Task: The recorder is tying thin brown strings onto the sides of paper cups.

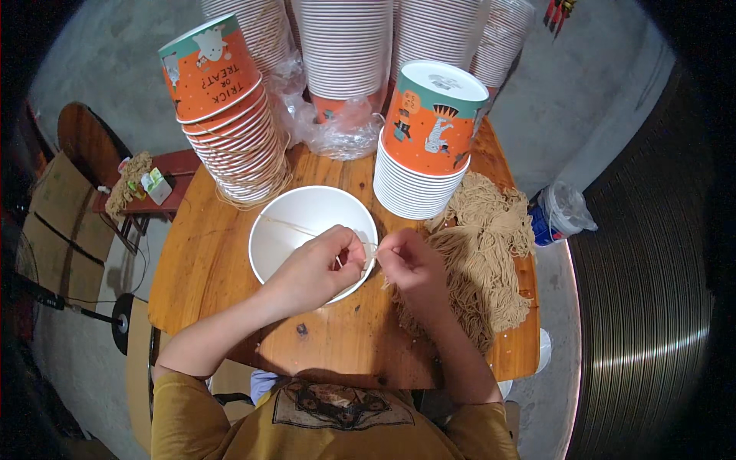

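A white paper bucket (277, 208) sits mouth up on the table in front of me. Across its opening runs a thin tan string (285, 224). At the bucket's right rim my left hand (318, 268) is closed in a pinch on the string. Just to the right of it, my right hand (414, 264) also pinches string, with its thumb and fingers pressed together. A short pale length shows between the two hands. My fingers hide how the string meets the rim. To the right lies a large loose heap of tan strings (491, 261), close beside my right hand.
On the wooden table (207, 276), a leaning stack of orange buckets (218, 92) with strings stands left. An upside-down bucket stack (433, 123) stands right. Tall plastic-wrapped stacks (345, 54) rise behind. A red bench (172, 172) is at left, a blue bin (556, 215) at right.
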A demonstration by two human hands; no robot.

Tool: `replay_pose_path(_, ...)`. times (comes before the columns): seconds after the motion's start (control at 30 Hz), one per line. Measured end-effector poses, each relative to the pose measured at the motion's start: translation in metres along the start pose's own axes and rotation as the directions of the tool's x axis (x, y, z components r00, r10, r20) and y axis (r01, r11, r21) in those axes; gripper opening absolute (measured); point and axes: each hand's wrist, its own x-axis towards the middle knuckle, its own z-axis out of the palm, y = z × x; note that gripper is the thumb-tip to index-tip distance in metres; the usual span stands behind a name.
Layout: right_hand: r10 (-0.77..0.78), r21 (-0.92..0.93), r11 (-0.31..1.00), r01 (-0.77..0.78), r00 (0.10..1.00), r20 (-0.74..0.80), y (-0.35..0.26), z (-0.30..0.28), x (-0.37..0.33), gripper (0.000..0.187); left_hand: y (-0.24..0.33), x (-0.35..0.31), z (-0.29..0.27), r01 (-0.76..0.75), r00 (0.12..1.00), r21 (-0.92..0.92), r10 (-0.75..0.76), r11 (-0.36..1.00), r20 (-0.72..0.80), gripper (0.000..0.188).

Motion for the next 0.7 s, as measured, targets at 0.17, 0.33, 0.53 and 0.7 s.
replay_pose_path(0.17,0.205,0.272,0.937,-0.218,0.976,0.076,-0.001,-0.005,0.003,0.002,0.001,0.0,-0.001,0.012,1.0,0.006,-0.012,1.0,0.019,0.012)
replay_pose_path(0.33,0.151,0.305,0.937,-0.171,0.985,0.088,0.001,-0.005,0.004,0.005,0.001,0.0,-0.002,0.03,0.999,0.007,-0.03,1.0,0.02,0.012)
replay_pose_path(0.53,0.166,0.456,0.865,-0.206,0.978,0.128,0.004,-0.007,0.005,0.006,0.001,0.0,-0.001,0.005,1.0,0.002,-0.005,1.0,-0.005,0.014)
replay_pose_path(0.7,0.059,0.416,0.902,-0.116,0.987,0.147,0.007,-0.011,0.006,0.008,0.003,0.001,-0.003,0.075,0.997,-0.074,-0.074,0.994,0.021,0.009)
